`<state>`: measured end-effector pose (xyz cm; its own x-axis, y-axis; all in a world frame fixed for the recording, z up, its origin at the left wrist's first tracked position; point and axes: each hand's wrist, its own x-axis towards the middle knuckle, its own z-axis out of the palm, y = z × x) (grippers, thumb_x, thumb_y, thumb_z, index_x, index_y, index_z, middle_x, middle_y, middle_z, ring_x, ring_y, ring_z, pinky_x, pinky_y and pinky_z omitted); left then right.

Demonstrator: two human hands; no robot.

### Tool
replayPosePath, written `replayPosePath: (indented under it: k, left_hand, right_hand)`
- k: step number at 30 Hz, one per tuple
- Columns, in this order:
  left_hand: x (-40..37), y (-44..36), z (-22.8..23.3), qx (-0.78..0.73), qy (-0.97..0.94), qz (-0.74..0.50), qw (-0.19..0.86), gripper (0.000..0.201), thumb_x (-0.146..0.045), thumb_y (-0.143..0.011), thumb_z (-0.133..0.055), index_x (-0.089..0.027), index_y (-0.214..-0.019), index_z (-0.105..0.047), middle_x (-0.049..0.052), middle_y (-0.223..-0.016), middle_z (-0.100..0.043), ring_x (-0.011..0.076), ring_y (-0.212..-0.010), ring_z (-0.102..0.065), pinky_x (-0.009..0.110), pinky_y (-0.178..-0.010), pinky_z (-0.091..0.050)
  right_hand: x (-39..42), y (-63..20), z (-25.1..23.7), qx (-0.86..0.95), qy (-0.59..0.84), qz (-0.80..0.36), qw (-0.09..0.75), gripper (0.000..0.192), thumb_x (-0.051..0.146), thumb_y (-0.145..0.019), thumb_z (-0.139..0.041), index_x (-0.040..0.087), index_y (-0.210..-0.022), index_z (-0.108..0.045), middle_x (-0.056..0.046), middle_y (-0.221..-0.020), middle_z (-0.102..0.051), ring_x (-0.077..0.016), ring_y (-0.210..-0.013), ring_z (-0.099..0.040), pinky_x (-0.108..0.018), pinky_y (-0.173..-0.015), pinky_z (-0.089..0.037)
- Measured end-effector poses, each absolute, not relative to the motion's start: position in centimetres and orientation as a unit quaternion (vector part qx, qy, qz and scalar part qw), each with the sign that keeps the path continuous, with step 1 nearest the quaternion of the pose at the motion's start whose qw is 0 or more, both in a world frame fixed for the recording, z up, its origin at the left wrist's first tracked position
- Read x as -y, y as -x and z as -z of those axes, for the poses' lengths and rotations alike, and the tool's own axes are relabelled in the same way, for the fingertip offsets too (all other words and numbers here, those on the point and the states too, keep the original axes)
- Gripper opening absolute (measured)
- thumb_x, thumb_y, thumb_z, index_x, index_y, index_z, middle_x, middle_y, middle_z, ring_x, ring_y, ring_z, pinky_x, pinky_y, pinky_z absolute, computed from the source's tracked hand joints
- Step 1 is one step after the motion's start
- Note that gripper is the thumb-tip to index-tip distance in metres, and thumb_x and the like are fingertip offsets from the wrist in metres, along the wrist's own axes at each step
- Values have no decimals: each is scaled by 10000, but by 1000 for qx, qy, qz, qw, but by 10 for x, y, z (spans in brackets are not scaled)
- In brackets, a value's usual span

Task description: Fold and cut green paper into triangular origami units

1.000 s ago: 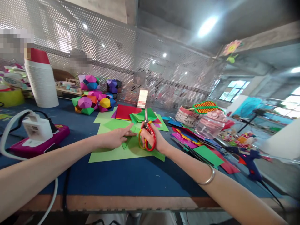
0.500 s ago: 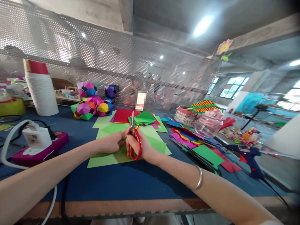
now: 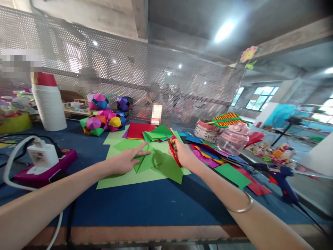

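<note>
My left hand (image 3: pixel 127 159) lies over the light green paper sheets (image 3: pixel 114 178) with its fingers spread, touching a darker green piece of paper (image 3: pixel 148 161). In my right hand (image 3: pixel 184 152) is a pair of red-handled scissors (image 3: pixel 176 155), its blades pointing away and to the left. Behind both hands rest a stack of red paper (image 3: pixel 141 130) and several folded green pieces (image 3: pixel 159 133). A green corner of paper (image 3: pixel 174 173) juts toward me below the scissors.
At left stand a purple power strip (image 3: pixel 47 173) with a white charger and a stack of paper cups (image 3: pixel 50 107). Colourful paper balls (image 3: pixel 96 125) sit at the back. To the right are coloured sheets (image 3: pixel 234 175), a pink bottle (image 3: pixel 232 139) and a blue glue gun (image 3: pixel 284 177).
My right hand has carried the scissors to the right, away from my left hand. My left hand has opened out onto the green paper.
</note>
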<state>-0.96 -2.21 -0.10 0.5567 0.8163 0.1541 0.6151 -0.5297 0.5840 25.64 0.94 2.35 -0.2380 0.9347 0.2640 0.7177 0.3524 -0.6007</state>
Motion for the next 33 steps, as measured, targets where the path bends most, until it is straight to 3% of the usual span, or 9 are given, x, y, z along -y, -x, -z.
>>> replayPosePath:
  k: [2,5,8,13,16,19,26,30,33]
  left_hand:
    - [24,6,2,-446,-825,-269,219,726,-226,-897,-490,-261,-1565,-206,63,-1387,-617,250,-1012,-699,361,-842,-522]
    - [26,1,0,-472,-779,-370,182,540,-308,-920,-520,-230,-1441,-401,62,-1157,-747,203,-743,-698,324,-709,-515]
    - [27,-3,0,-477,-756,-419,160,401,-406,-925,-544,-183,-1255,-502,67,-970,-752,222,-805,-685,339,-750,-505]
    - [30,-8,5,-505,-759,-349,217,621,-569,-812,-657,-163,-1251,-492,55,-905,-671,238,-783,-646,341,-674,-491]
    - [33,-13,5,-488,-774,-321,246,669,-487,-746,-725,-156,-1285,-506,14,-846,-612,221,-784,-611,319,-667,-460]
    - [35,-16,2,-456,-759,-339,318,639,-389,-756,-691,-153,-1308,-470,-54,-707,-530,171,-650,-546,284,-597,-408]
    - [42,-11,-4,-434,-742,-350,372,568,-433,-844,-601,-122,-1288,-433,-119,-504,-409,126,-479,-396,247,-508,-280]
    - [59,-16,-8,-412,-752,-304,415,582,-442,-852,-605,-138,-1312,-417,-109,-508,-469,131,-464,-446,238,-491,-297]
    - [75,-26,-11,-396,-766,-269,429,581,-433,-852,-600,-133,-1316,-424,-99,-526,-498,139,-485,-482,243,-511,-329]
  right_hand:
    - [-7,-263,-26,764,583,-104,257,126,176,-799,-587,177,-922,-557,-79,-728,-636,-257,-730,-635,-345,-657,-418]
    - [-2,-266,-29,767,610,-29,197,131,189,-817,-592,155,-943,-596,-156,-846,-670,-328,-851,-654,-382,-690,-419]
    - [3,-264,-28,782,602,2,160,155,239,-836,-609,160,-970,-612,-156,-853,-680,-344,-863,-661,-387,-679,-425]
    - [8,-259,-27,802,577,24,152,222,329,-870,-625,188,-1040,-607,-112,-922,-697,-312,-916,-657,-373,-712,-439]
    - [10,-256,-28,806,566,32,168,185,323,-915,-568,200,-1048,-605,-110,-1039,-694,-298,-967,-645,-369,-724,-436]
    - [9,-255,-28,809,561,23,175,154,326,-922,-552,212,-999,-621,-93,-1011,-708,-281,-912,-657,-351,-673,-424]
    - [27,-281,-50,795,565,30,221,156,260,-955,-489,210,-978,-635,-64,-1024,-718,-211,-899,-657,-299,-701,-416]
    - [62,-327,-52,775,601,26,194,156,265,-944,-505,216,-882,-640,-39,-850,-711,-202,-757,-656,-292,-630,-404]
    - [87,-359,-39,753,642,66,127,142,294,-948,-525,207,-914,-632,-67,-932,-690,-227,-840,-662,-306,-692,-432]
